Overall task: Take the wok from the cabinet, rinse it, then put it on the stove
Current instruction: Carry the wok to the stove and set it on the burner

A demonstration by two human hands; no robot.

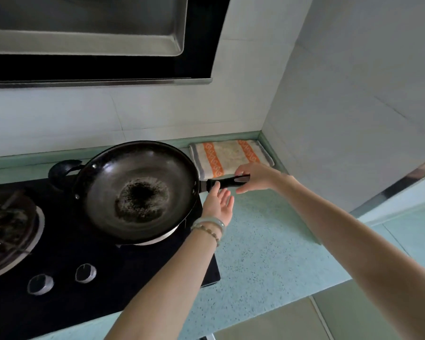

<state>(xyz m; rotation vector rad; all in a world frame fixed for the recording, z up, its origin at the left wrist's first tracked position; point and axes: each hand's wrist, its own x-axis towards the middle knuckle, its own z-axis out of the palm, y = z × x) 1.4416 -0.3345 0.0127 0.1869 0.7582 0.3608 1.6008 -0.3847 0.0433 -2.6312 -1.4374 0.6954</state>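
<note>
Overhanging stove (157,278) edge: wok handle (227,182) by right hand (255,176)

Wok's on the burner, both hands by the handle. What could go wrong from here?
1. The handle of the wok juts past the stove over the counter; with the left hand and right hand open around it, a nudge could tip it.
2. The folded towel lies just behind the handle, near that burner: it might scorch once lit.
</note>
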